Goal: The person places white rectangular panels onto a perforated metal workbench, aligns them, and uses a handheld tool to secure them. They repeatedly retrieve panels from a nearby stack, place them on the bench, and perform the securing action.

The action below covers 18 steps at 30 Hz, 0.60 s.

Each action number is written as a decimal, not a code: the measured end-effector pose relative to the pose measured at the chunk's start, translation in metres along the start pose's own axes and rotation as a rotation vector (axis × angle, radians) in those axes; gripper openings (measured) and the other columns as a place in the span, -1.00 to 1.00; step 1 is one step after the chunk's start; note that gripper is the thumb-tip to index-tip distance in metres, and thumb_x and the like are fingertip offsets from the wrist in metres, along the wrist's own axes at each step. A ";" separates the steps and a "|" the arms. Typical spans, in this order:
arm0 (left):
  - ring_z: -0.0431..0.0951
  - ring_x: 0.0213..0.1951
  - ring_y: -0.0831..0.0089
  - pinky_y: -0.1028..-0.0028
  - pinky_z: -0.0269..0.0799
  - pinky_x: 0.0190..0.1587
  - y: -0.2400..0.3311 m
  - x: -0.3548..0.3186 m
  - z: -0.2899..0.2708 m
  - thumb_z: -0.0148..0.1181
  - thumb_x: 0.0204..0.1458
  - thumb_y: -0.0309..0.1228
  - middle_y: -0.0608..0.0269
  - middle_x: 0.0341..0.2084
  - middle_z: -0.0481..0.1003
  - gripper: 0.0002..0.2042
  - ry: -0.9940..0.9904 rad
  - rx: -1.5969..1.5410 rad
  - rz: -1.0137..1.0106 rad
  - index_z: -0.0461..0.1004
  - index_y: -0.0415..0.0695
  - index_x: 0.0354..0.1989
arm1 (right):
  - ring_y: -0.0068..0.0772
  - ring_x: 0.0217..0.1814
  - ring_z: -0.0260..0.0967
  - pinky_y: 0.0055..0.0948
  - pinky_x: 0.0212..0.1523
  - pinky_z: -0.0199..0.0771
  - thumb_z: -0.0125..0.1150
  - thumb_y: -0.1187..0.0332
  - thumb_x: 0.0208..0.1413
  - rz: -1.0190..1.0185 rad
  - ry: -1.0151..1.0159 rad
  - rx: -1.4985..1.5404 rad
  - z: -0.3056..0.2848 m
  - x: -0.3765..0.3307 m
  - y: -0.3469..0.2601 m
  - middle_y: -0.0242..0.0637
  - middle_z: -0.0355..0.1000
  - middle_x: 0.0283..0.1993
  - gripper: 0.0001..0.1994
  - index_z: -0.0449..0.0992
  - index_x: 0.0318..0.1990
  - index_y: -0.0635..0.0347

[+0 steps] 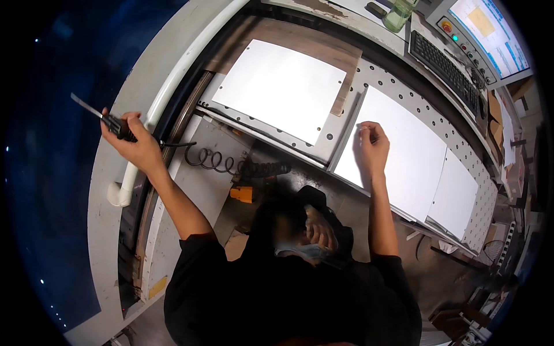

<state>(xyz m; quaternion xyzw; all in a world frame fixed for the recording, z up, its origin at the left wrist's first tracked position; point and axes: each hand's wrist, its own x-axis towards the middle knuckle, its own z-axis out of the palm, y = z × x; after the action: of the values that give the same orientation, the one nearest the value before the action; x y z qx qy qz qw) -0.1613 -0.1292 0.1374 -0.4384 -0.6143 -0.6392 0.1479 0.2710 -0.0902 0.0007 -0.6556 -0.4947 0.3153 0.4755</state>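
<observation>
My left hand (138,149) is out at the left, over the machine's pale rail, with its fingers wrapped round a black air blow gun (120,128). The gun's thin metal nozzle points up and to the left, and a coiled black hose (216,160) trails from its other end. Over the left part of a stack of white panels (398,153), my right hand (376,151) has its fingers curled in. Whatever is between those fingers, if anything, is hidden. Another white panel (280,89), with small holes near its edges, lies farther left on the perforated bed.
A brown board (300,36) lies under the left panel's far side. Smaller white panels (456,190) lie at the right. Behind the bed are a keyboard (441,69), a control screen (490,34) and a greenish container (397,18). Below the bed hangs a yellow part (242,194).
</observation>
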 end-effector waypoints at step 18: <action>0.24 0.30 -0.05 -0.04 0.10 0.31 -0.157 -0.138 0.153 0.24 0.12 -0.11 -0.10 0.11 0.46 -0.30 -0.683 0.448 0.201 0.22 -0.25 0.36 | 0.53 0.52 -0.21 0.22 0.44 -0.03 0.27 0.00 0.06 0.138 -0.399 -0.497 0.127 -0.048 0.002 0.57 -0.11 0.42 0.00 -0.14 0.45 0.49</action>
<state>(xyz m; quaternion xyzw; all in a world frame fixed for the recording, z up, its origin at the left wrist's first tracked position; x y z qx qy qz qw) -0.1390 -0.0058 -0.0892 -0.6399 -0.7059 -0.2903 0.0891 0.1448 -0.0960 -0.0483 -0.7088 -0.5943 0.3388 0.1719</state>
